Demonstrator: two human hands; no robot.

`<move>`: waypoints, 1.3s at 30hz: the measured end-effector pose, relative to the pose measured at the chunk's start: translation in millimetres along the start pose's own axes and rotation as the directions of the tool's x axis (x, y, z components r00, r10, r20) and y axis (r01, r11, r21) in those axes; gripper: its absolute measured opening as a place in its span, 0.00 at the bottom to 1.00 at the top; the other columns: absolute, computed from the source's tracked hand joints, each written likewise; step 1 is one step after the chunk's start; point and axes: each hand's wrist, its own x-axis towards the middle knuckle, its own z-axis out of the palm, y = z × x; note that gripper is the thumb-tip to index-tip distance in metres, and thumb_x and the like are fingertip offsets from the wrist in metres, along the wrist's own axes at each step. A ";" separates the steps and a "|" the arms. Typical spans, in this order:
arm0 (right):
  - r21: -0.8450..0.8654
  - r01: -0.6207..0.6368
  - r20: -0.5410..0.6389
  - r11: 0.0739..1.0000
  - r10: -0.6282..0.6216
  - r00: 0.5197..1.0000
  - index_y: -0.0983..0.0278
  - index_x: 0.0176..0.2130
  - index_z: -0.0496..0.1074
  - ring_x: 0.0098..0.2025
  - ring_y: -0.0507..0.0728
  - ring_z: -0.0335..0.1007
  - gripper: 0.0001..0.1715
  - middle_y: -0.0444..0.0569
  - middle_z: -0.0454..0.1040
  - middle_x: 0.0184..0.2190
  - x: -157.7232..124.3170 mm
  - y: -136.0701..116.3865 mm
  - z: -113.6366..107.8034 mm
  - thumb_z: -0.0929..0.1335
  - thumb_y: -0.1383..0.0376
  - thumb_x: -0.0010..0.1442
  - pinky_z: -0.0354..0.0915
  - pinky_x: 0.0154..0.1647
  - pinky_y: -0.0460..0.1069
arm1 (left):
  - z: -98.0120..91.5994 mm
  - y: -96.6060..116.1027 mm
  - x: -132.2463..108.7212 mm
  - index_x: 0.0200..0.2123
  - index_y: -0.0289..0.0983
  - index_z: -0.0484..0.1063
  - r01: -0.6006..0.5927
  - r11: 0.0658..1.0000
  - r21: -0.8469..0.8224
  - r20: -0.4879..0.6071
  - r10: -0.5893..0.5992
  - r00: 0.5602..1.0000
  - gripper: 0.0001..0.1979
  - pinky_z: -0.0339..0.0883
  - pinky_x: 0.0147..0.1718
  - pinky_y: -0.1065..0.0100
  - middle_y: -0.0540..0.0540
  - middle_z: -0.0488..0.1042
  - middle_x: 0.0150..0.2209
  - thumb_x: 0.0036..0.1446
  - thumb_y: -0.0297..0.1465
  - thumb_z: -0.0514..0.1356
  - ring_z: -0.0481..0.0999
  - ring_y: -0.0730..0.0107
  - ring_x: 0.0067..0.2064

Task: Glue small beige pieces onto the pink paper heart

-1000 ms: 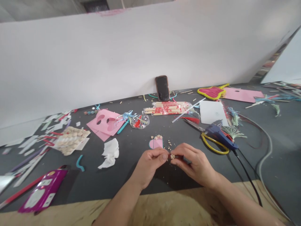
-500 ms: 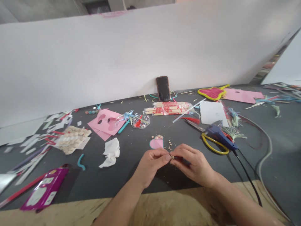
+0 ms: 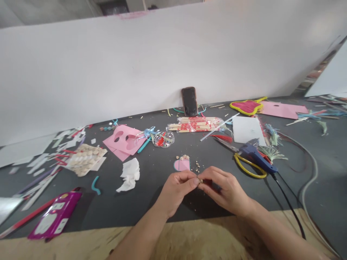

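My left hand [image 3: 181, 187] and my right hand [image 3: 227, 187] meet fingertip to fingertip above the dark table, both pinched. Between the fingertips is a small beige piece [image 3: 200, 181]; its exact kind is too small to make out. Just beyond the hands lies a pink heart-shaped piece [image 3: 182, 165] with a teal edge, partly covered by my left fingers. Small beige bits [image 3: 184, 157] cluster along its upper edge. More loose crumbs [image 3: 197, 165] are scattered to its right.
A glue gun [image 3: 251, 151] and yellow-handled scissors [image 3: 248, 167] lie right, cords trailing. Wrapped sticks [image 3: 193, 125] and a phone [image 3: 189, 101] leaning on the white panel are behind. Leftward are crumpled tissue [image 3: 130, 173], pink card [image 3: 121, 139] and a purple packet [image 3: 55, 216].
The view has shifted slightly, so everything sits a little further right. My hands keep the same pinch on the small beige piece.
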 end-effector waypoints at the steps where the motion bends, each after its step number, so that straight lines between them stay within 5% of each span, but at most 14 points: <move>1: 0.000 -0.009 0.007 1.000 0.009 1.000 0.62 0.41 0.70 0.29 0.52 0.70 0.07 0.48 0.74 0.31 0.1 -0.6 -0.8 0.66 0.64 0.61 0.67 0.31 0.46 | 0.0 -0.4 0.2 0.27 0.34 0.76 0.002 1.000 -0.011 0.001 -0.002 1.000 0.11 0.60 0.36 0.69 0.48 0.70 0.27 0.52 0.37 0.63 0.66 0.70 0.33; 4: 0.012 -0.052 0.006 0.999 0.052 0.999 0.62 0.47 0.68 0.27 0.51 0.69 0.15 0.47 0.73 0.31 -0.2 -0.6 -3.2 0.68 0.63 0.60 0.67 0.30 0.46 | -1.4 -1.4 0.6 0.28 0.33 0.76 0.012 0.999 -0.052 -0.014 -0.012 1.000 0.11 0.59 0.35 0.69 0.48 0.70 0.27 0.52 0.37 0.64 0.65 0.72 0.32; 9: 0.092 -0.275 -0.141 0.957 0.285 0.948 0.62 0.40 0.70 0.29 0.52 0.68 0.09 0.46 0.72 0.29 -1.2 6.6 -2.8 0.63 0.62 0.64 0.66 0.28 0.45 | -4.2 0.0 0.6 0.29 0.33 0.76 -0.008 0.998 -0.066 -0.053 0.005 0.999 0.12 0.59 0.35 0.69 0.48 0.69 0.27 0.53 0.37 0.63 0.65 0.72 0.32; 12: 0.250 -0.369 -0.047 0.895 0.392 0.919 0.63 0.40 0.71 0.25 0.50 0.65 0.12 0.44 0.70 0.25 -1.1 7.7 -0.3 0.63 0.58 0.63 0.64 0.24 0.44 | -2.9 3.5 0.2 0.27 0.33 0.75 -0.047 0.999 0.025 -0.068 0.048 0.997 0.13 0.57 0.32 0.70 0.49 0.68 0.26 0.54 0.38 0.62 0.64 0.73 0.30; 16: 0.288 -0.397 0.084 0.872 0.390 0.917 0.64 0.38 0.73 0.25 0.49 0.65 0.15 0.44 0.71 0.26 -0.6 3.3 3.4 0.65 0.56 0.62 0.64 0.24 0.43 | -0.6 7.5 -0.4 0.27 0.34 0.75 -0.146 0.958 0.247 -0.080 0.170 0.982 0.13 0.58 0.32 0.71 0.49 0.69 0.27 0.56 0.38 0.60 0.65 0.71 0.31; 24: 0.218 -0.390 -0.002 0.895 0.400 0.916 0.65 0.34 0.74 0.24 0.49 0.63 0.13 0.44 0.71 0.24 -1.1 2.7 5.0 0.66 0.58 0.60 0.62 0.23 0.43 | 1.1 4.9 0.3 0.28 0.37 0.76 -0.269 0.846 0.460 -0.063 0.334 0.941 0.11 0.62 0.37 0.69 0.47 0.73 0.32 0.57 0.37 0.59 0.70 0.66 0.35; 28: 0.251 -0.400 -0.026 0.881 0.420 0.907 0.65 0.31 0.75 0.27 0.51 0.64 0.12 0.45 0.71 0.25 0.4 2.6 4.7 0.68 0.58 0.57 0.62 0.27 0.45 | 1.4 4.5 0.5 0.27 0.37 0.76 -0.269 0.843 0.466 -0.062 0.334 0.941 0.11 0.62 0.36 0.69 0.47 0.73 0.31 0.57 0.36 0.59 0.71 0.66 0.35; 39: 0.429 -0.469 -0.014 0.772 0.525 0.851 0.66 0.32 0.71 0.20 0.48 0.59 0.20 0.40 0.65 0.19 1.2 11.4 5.1 0.69 0.51 0.55 0.58 0.22 0.44 | -0.2 0.7 4.1 0.34 0.35 0.78 -0.202 0.906 0.373 -0.103 0.257 0.961 0.14 0.61 0.30 0.69 0.47 0.74 0.29 0.56 0.39 0.58 0.69 0.68 0.31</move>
